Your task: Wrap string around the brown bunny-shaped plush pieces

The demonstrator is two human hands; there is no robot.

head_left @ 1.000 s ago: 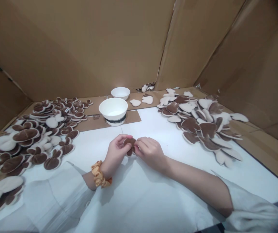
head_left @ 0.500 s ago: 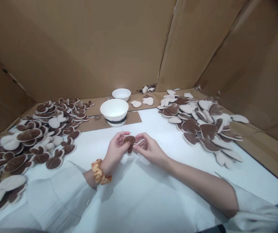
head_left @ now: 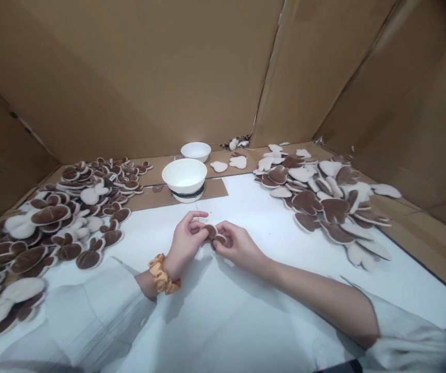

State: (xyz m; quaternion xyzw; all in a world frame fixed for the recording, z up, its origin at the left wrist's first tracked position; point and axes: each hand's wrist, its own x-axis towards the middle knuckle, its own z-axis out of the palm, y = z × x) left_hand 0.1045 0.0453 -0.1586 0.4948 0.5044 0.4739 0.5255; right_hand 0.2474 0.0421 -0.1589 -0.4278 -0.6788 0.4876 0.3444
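Note:
Between my two hands, above the white table, is a small brown plush fabric piece (head_left: 210, 232) with a pale edge. My left hand (head_left: 189, 237) pinches its left side, the index finger stretched out above it. On the other side, my right hand (head_left: 239, 245) grips the piece between thumb and fingers. The fingers cover much of it, so its full outline is hidden. An orange scrunchie (head_left: 163, 275) circles my left wrist. Just beyond the hands stands a white bowl (head_left: 184, 176) with a dark band around its lower part.
A heap of brown and white bunny-shaped plush pieces (head_left: 51, 214) covers the left side. Flatter brown and cream pieces (head_left: 334, 210) are piled at the right. A second white bowl (head_left: 195, 151) sits behind the first. Cardboard walls (head_left: 137, 77) enclose the back and sides.
The brown piece has been turned or folded between my fingers and shows less of its face. My right hand has closed in, and my left index finger has lifted off the piece.

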